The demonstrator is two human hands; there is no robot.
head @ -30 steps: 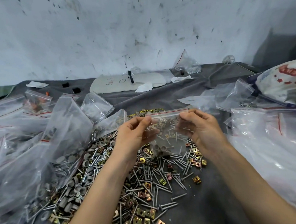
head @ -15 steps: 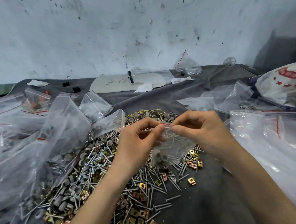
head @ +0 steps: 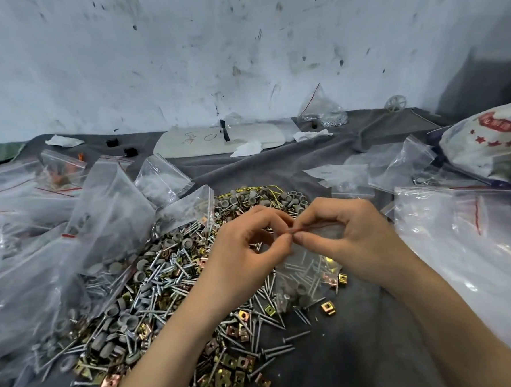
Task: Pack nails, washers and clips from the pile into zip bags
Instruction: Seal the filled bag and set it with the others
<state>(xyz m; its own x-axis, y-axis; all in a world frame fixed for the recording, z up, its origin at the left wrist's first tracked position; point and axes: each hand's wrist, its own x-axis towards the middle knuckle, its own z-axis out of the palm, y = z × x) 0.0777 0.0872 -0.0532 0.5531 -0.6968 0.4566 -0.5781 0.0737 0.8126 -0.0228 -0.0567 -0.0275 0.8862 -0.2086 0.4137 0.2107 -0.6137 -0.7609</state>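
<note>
both hands meet above the middle of the desk (head: 362, 351), pinching the red-lined top of a small zip bag (head: 308, 276). the left hand (head: 246, 253) has thumb and forefinger closed on the strip at its left end; the right hand (head: 349, 238) is closed on it just beside, fingertips nearly touching the left's. the bag hangs below them, already holding nails, grey washers and a few brass clips, its bottom close to or resting on the pile (head: 176, 288).

the step looks like sealing. to do it well, hold the two lips lined up, press at one end until it catches, then run the pinch along the whole strip. keep the contents low so no nail point sits in the seal or pokes through the film.

the pile spreads from the middle toward the near-left edge. empty and filled bags (head: 71, 240) crowd the left side and more bags (head: 467, 246) the right, so free room to set the finished one down is scarce; a printed sack (head: 490, 146) sits at the right edge. loose nails beneath could snag the bag.
</note>
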